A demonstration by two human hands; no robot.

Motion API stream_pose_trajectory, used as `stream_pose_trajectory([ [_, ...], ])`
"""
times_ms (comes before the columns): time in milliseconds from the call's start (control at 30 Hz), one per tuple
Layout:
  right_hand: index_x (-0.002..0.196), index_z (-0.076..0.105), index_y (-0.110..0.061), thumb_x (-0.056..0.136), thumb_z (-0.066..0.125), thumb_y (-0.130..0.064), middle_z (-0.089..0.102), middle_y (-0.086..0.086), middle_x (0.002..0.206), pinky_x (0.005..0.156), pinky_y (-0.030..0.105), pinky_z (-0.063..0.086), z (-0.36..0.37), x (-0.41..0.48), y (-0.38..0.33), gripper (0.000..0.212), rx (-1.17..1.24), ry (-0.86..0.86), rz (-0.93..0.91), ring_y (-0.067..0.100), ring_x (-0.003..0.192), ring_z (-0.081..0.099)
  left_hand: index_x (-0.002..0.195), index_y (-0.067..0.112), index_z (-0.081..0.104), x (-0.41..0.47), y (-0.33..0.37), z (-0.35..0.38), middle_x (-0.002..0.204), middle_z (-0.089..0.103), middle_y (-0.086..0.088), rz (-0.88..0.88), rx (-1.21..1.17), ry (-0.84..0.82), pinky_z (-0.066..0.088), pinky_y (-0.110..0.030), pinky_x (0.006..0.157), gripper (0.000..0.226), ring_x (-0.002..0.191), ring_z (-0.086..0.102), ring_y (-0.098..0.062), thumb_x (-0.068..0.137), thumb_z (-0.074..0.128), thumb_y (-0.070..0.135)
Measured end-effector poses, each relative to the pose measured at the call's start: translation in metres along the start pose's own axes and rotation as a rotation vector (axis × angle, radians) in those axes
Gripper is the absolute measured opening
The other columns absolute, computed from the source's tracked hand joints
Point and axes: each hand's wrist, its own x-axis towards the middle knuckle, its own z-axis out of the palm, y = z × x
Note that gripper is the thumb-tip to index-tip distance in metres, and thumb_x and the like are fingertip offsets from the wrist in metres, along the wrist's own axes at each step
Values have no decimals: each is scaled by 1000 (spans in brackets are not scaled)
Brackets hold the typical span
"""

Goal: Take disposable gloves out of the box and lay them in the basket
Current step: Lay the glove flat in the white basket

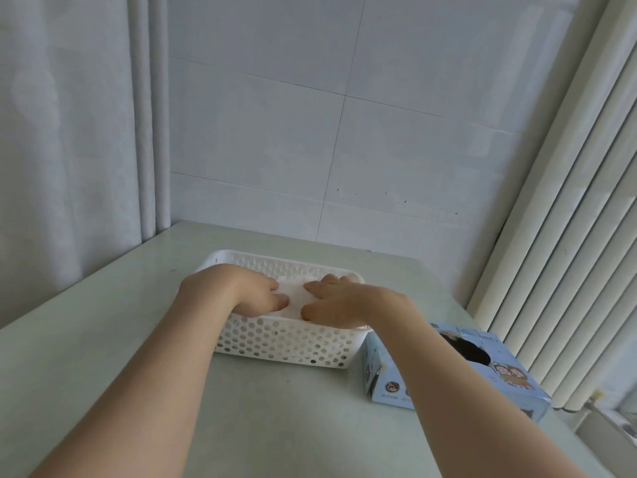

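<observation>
A white perforated basket (pixel 275 343) stands on the table in the middle of the view. Thin, pale translucent gloves (pixel 294 298) lie inside it. My left hand (pixel 248 291) and my right hand (pixel 337 301) are both inside the basket, side by side, with their fingers pressing down flat on the gloves. A light blue glove box (pixel 499 377) with a dark oval opening on top sits just right of the basket, partly hidden by my right forearm.
The pale green table (pixel 293 426) meets a white tiled wall (pixel 344 132) at the back. A white curtain (pixel 69 132) hangs at the left. A white ribbed radiator (pixel 568 236) stands close to the table's right edge.
</observation>
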Motion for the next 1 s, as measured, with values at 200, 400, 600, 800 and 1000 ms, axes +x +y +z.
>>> stream_pose_trajectory([
  [200, 151, 52, -37, 100, 58, -60, 53, -7, 154, 113, 40, 36, -1, -18, 22, 56, 157, 305, -109, 21, 144, 44, 145, 36, 54, 14, -3, 7, 164, 38, -3, -95, -8, 116, 31, -54, 116, 79, 151, 30, -37, 82, 35, 82],
  [400, 113, 75, -25, 102, 47, -11, 59, -1, 122, 95, 32, 40, 22, -37, 50, 33, 372, 773, -27, 20, 115, 51, 116, 21, 62, -6, 38, -7, 123, 46, -6, 100, 95, 593, 36, -50, 102, 36, 119, 41, -29, 108, 34, 43],
  [600, 78, 67, -21, 81, 41, 7, 69, 1, 84, 75, 41, 61, 38, -66, 96, 38, 524, 801, 255, 20, 74, 67, 123, 29, 61, -22, 99, 10, 126, 58, 9, 543, -116, 599, 38, -45, 111, 30, 122, 54, -13, 108, 43, 48],
  [800, 127, 67, -26, 92, 50, -18, 65, 1, 127, 109, 44, 34, 63, -91, 148, 40, 284, 646, 538, 26, 127, 52, 133, 36, 58, -21, 137, 43, 136, 51, 9, 655, -20, 481, 26, -43, 115, 57, 133, 38, -14, 94, 50, 76],
  [1000, 141, 58, -30, 97, 44, -28, 56, 6, 137, 110, 50, 35, 70, -91, 154, 46, 339, 594, 546, 33, 128, 47, 142, 38, 53, -19, 147, 62, 151, 36, 2, 607, 191, 447, 14, -52, 120, 59, 142, 26, -23, 100, 33, 75],
])
